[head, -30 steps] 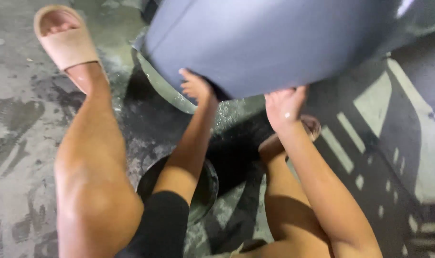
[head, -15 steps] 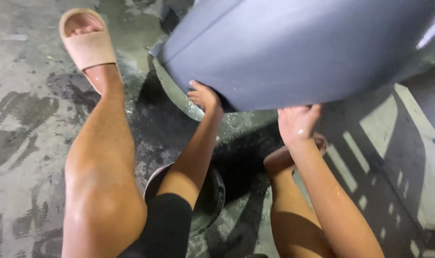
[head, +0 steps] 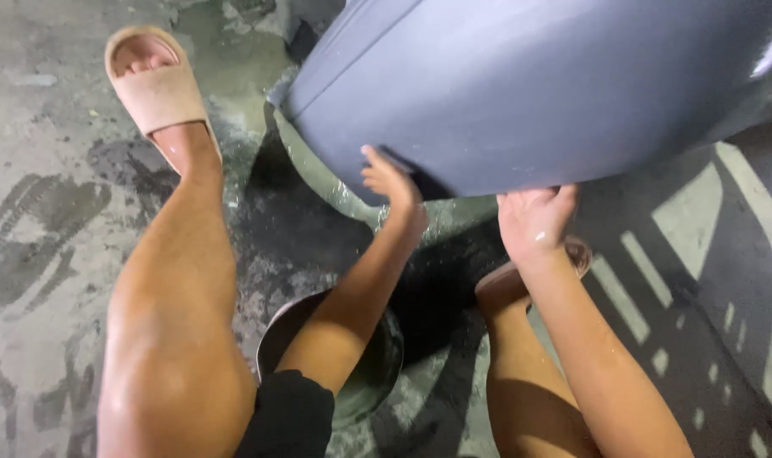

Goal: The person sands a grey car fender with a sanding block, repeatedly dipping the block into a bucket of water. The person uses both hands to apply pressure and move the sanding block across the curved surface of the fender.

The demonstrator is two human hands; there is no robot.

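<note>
Big grey tub (head: 521,85) is tilted up off the wet floor (head: 38,254), filling the top centre and right of the view, w/ its lower edge over a patch of wet concrete. Left hand (head: 390,180) presses against the tub's lower edge, fingers spread, palm on the grey wall. Right hand (head: 534,219) grips the edge just beside it, fingers curled under the rim. Both arms reach up from below. Beneath the left forearm, a round metal bowl (head: 365,386) sits on the floor, partly hidden. Left foot in a beige slide (head: 157,85) at top left; right sandal (head: 572,254) is mostly hidden behind the right wrist.
</note>
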